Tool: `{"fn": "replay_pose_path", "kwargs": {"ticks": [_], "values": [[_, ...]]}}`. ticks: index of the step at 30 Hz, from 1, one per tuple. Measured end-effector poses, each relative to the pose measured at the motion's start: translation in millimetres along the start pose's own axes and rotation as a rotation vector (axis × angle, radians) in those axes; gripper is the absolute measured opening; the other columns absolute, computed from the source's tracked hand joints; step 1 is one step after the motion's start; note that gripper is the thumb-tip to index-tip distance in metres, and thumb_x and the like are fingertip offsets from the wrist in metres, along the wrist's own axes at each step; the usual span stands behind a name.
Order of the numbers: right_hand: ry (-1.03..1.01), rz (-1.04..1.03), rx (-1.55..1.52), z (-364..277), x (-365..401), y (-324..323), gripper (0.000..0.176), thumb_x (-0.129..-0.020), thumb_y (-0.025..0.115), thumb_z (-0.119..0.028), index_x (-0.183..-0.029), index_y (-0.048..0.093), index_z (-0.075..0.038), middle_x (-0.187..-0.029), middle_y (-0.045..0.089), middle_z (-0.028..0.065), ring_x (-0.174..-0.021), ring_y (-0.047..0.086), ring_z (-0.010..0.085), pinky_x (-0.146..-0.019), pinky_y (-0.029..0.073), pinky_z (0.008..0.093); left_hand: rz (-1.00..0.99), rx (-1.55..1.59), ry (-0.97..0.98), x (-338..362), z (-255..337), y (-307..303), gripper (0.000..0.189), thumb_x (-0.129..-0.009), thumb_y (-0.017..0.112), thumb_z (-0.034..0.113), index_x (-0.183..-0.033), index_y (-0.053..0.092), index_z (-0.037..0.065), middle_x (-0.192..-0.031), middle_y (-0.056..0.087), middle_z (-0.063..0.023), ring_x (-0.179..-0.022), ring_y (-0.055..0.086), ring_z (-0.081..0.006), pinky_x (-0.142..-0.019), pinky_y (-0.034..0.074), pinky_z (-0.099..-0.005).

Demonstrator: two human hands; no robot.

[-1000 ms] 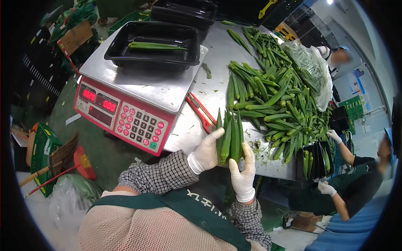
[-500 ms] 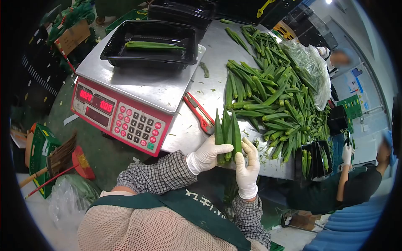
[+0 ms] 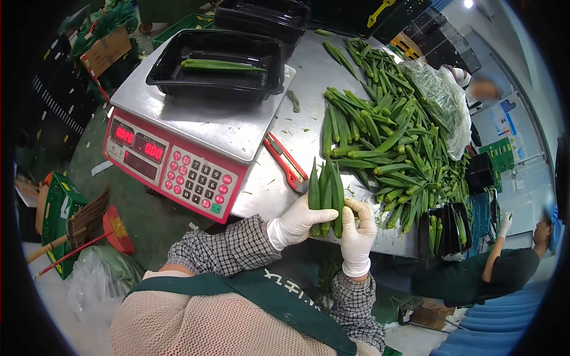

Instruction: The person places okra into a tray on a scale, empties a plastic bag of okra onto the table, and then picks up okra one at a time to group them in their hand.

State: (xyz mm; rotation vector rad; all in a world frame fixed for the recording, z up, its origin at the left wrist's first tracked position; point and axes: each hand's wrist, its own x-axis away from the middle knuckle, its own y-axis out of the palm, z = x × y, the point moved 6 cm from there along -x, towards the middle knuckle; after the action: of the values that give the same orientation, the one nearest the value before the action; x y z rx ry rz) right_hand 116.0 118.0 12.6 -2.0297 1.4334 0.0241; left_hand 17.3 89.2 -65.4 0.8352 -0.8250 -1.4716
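Note:
Between my two gloved hands several okra pods (image 3: 325, 193) stand upright side by side, tips away from me. My left hand (image 3: 300, 222) is closed on them, its thumb across the front. My right hand (image 3: 358, 230) pinches the right side of the bunch near its lower end. A black tray (image 3: 217, 62) with okra in it (image 3: 221, 65) rests on the metal plate of a red scale (image 3: 166, 163). Beyond my hands lies a red cutter (image 3: 287, 161). A large heap of okra (image 3: 395, 130) covers the table's right part.
Clear plastic (image 3: 442, 98) lies over the heap's far side. More black trays (image 3: 261, 21) are stacked behind the scale. Filled black trays (image 3: 448, 228) stand at the right edge. A co-worker (image 3: 504, 261) is at the right, another person beyond the plastic. A broom (image 3: 89, 219) is at left.
My right hand's fingers have closed in on the bunch, and both hands have shifted slightly right with it. The co-worker's gloved hand at the right has moved away from the trays.

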Motion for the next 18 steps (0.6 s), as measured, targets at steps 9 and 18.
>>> {"fn": "replay_pose_path", "kwargs": {"ticks": [9, 18], "values": [[0.052, 0.010, -0.128, 7, 4, 0, 0.012, -0.081, 0.060, 0.001, -0.092, 0.063, -0.001, -0.084, 0.057, 0.0076, -0.078, 0.055, 0.0163, -0.072, 0.043, 0.0253, 0.021, 0.028, -0.013, 3, 2, 5, 0.034, -0.081, 0.065, 0.005, -0.112, 0.052, 0.005, -0.101, 0.058, -0.0015, -0.091, 0.056, -0.0109, -0.080, 0.047, -0.0255], [0.088, -0.049, 0.024, 1, -10, -2, 0.006, -0.084, 0.063, -0.007, -0.084, 0.060, -0.002, -0.074, 0.056, -0.0002, -0.068, 0.051, 0.0089, -0.062, 0.042, 0.0227, -0.038, -0.073, -0.010, 3, -1, 6, 0.037, -0.079, 0.065, 0.005, -0.113, 0.051, 0.003, -0.101, 0.057, -0.0042, -0.091, 0.056, -0.0124, -0.079, 0.048, -0.0266]]}}
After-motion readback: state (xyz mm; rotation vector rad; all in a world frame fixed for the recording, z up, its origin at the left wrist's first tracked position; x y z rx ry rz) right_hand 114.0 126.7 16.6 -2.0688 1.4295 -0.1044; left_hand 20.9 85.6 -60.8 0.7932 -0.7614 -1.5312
